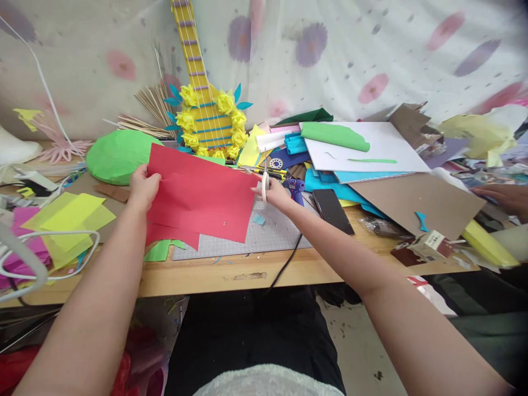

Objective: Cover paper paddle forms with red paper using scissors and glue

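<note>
My left hand [144,190] pinches the left edge of a red sheet of paper [202,198], which is raised and tilted above the grey cutting mat [226,248]. At the sheet's right edge, my right hand [274,192] is closed around a pair of scissors with white handles [264,186]; the blades point away from me. The right fingertips reach the paper's edge, though whether they grip it I cannot tell. Under the sheet's lower left lies another red piece [175,235], with green scraps [159,251] beside it.
A yellow paper guitar [208,124] leans at the back beside a green dome [124,155]. Right of my hand are a purple glue gun [295,188], a phone [333,211], a white board [363,148] and cardboard [416,203]. Another person's hand [505,197] rests far right.
</note>
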A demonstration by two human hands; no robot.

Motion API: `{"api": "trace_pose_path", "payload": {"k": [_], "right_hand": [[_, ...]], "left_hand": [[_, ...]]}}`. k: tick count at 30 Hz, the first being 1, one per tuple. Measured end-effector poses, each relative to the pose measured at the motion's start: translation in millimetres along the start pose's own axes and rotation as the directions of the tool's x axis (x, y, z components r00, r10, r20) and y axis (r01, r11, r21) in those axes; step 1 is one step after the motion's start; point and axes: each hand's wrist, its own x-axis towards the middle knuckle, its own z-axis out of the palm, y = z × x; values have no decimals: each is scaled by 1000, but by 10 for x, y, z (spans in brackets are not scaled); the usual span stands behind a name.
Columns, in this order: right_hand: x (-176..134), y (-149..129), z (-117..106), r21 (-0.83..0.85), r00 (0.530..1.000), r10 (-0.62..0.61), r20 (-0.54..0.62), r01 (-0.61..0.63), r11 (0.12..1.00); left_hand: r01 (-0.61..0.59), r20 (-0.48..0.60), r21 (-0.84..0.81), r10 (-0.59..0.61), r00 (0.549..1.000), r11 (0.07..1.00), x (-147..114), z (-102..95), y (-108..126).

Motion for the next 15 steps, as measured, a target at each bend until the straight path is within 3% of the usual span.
{"api": "trace_pose_path", "payload": {"k": [2,5,8,11,12,15], "right_hand": [[19,-70,33,-44,995,25,-96,-29,999],[59,-112,79,-39,990,46,-135,-52,998],[109,-71,129,31,994,56,-98,-53,998],[140,0,163,46,996,72,-53,-70,996],[142,19,170,29,996,74,-50,-73,997],[130,53,184,-36,998,25,-51,-27,999]], "left_hand": [[-7,39,-14,8,999,1000,14,30,20],[-18,82,39,15,997,999,46,20,-13],[-105,-18,270,114,993,957,40,0,-79],[-219,-135,498,325,936,839,-90,76,-110],[-260,-125,519,373,919,815,-162,134,-108],[-381,38,502,421,906,776,-411,387,-88]]}}
